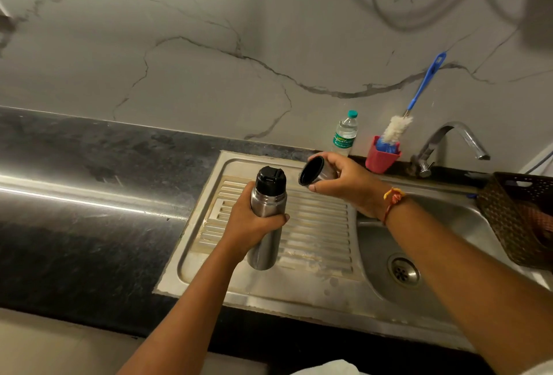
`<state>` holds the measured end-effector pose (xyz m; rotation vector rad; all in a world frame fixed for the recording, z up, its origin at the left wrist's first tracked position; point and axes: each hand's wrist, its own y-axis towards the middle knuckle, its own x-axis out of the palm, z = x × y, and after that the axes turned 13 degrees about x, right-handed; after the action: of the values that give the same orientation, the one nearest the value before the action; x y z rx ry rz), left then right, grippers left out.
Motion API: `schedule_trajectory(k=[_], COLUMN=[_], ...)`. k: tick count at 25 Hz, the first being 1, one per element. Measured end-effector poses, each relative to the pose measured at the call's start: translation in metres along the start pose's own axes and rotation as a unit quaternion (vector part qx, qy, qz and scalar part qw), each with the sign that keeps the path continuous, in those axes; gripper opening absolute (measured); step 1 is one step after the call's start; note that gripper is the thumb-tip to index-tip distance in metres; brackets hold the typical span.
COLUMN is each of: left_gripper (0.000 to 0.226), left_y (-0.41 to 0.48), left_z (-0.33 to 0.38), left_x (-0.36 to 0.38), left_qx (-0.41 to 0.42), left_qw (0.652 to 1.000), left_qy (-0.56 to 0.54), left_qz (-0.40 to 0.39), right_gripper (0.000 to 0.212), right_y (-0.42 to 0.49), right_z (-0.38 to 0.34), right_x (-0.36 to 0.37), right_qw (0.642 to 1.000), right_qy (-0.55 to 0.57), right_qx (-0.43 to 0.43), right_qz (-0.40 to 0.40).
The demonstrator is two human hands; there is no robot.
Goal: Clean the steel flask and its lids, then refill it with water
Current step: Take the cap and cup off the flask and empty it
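Note:
A steel flask stands upright on the ribbed drainboard of the sink. A black inner stopper sits on its neck. My left hand grips the flask's body around the middle. My right hand holds the steel outer cup lid off the flask, up and to the right of it, with the lid's dark open inside turned toward the flask.
The sink basin with its drain lies to the right, under a chrome tap. A water bottle, a pink holder with a blue-handled bottle brush, and a brown basket stand around it. Dark counter spreads left.

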<state>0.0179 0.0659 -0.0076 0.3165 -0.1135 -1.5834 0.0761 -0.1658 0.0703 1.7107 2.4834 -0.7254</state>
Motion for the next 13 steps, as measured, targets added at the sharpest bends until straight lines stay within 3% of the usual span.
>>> schedule_trajectory(k=[9,13], left_gripper=[0.055,0.056], left_y=[0.007,0.010], left_z=[-0.008,-0.010], left_x=[0.001,0.001], left_qx=[-0.012,-0.014], left_qw=[1.000,1.000], left_qy=[-0.004,-0.006], left_qz=[0.015,0.019], right_gripper=[0.058,0.066], right_y=[0.035,0.047], right_z=[0.086,0.102], right_x=[0.030,0.033], right_qw=[0.988,0.949], right_qy=[-0.088,-0.279], right_qx=[0.103,0.107], right_qz=[0.076,0.100])
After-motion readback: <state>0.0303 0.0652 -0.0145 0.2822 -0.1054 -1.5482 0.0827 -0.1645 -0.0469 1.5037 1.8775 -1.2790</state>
